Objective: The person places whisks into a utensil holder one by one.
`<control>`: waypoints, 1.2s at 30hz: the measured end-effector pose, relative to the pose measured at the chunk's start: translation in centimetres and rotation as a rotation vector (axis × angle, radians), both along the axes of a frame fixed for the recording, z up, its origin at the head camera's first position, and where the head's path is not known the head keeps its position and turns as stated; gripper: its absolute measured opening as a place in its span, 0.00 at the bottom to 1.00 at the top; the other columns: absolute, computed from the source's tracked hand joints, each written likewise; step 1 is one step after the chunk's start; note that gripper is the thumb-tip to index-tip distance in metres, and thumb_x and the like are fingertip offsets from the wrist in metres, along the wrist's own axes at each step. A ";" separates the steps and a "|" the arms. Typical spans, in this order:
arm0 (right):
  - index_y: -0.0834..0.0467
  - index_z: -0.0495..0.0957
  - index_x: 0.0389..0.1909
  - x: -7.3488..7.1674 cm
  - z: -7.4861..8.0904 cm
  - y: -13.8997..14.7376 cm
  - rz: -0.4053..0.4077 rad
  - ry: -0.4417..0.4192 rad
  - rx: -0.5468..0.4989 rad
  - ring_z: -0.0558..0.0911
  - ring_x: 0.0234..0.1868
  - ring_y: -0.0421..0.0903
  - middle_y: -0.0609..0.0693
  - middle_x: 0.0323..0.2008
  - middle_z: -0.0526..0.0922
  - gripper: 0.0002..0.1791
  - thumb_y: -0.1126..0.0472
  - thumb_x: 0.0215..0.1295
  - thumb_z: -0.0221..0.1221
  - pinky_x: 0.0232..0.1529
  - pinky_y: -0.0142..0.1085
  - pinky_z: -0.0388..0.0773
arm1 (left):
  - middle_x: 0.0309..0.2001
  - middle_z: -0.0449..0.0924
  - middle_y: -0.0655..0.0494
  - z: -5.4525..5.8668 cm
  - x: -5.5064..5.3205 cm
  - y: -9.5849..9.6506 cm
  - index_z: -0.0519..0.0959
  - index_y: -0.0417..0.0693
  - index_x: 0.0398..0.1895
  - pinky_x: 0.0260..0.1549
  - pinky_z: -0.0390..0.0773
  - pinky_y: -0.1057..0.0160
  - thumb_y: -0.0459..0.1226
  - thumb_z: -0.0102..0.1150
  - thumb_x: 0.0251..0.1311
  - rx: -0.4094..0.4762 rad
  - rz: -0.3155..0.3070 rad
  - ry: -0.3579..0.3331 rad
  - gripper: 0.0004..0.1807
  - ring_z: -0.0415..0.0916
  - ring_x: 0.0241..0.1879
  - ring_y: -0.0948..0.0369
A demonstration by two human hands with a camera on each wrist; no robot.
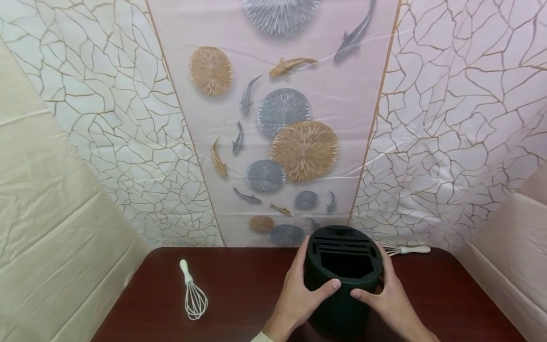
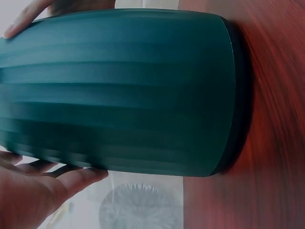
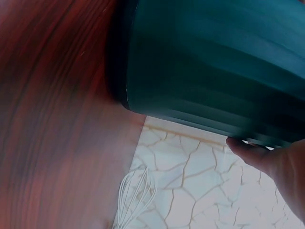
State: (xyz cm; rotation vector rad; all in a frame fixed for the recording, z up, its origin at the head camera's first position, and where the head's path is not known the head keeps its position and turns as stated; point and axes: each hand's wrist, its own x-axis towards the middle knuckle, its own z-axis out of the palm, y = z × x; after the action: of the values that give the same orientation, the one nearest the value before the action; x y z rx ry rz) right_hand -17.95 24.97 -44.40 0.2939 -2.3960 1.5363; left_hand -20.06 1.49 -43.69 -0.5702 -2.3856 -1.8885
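A dark green, ribbed, round knife holder (image 1: 342, 308) with a black slotted top stands upright at the table's right middle. Its top has narrow slots and one larger opening. My left hand (image 1: 297, 289) grips its left side near the top, thumb on the near face. On the opposite side my right hand (image 1: 391, 289) holds it the same way. In the left wrist view the ribbed wall of the knife holder (image 2: 124, 95) runs down to a dark base at the table surface. Whether the base touches the table, I cannot tell.
A whisk (image 1: 194, 292) with a pale handle lies on the left of the dark red wooden table (image 1: 239, 289). Another whisk (image 1: 410, 249) lies at the back edge, partly behind the knife holder and right hand. A patterned cloth (image 1: 282, 142) hangs behind the table.
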 end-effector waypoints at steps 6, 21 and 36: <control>0.43 0.40 0.86 -0.7 0.0 -1.8 0.054 0.014 -0.052 0.75 0.57 0.26 0.64 0.78 0.61 0.63 0.66 0.63 0.74 0.47 0.34 0.84 | 0.83 0.52 0.69 -0.1 -0.3 -1.7 0.47 0.81 0.84 0.73 0.64 0.40 0.57 0.72 0.62 0.019 0.019 0.027 0.54 0.53 0.80 0.59; 0.38 0.45 0.85 -2.8 -0.5 -5.1 0.121 0.070 -0.127 0.77 0.62 0.35 0.59 0.78 0.63 0.63 0.67 0.60 0.75 0.51 0.34 0.83 | 0.83 0.54 0.64 -0.4 -1.4 -5.0 0.47 0.79 0.84 0.72 0.66 0.39 0.55 0.71 0.65 -0.007 0.058 0.074 0.52 0.57 0.80 0.55; 0.42 0.47 0.85 -4.2 -0.8 -8.0 0.138 0.098 -0.114 0.71 0.72 0.44 0.51 0.78 0.66 0.63 0.63 0.57 0.79 0.63 0.29 0.73 | 0.83 0.54 0.58 -0.3 -2.1 -7.5 0.47 0.72 0.86 0.73 0.64 0.37 0.52 0.76 0.61 0.004 0.108 0.097 0.57 0.57 0.80 0.52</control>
State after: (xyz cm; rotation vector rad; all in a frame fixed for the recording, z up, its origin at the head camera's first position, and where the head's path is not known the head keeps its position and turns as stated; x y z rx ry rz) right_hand -22.14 17.01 -45.20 0.5067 -2.2450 1.6698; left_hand -22.15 -5.96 -43.95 -0.5096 -2.3028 -1.7786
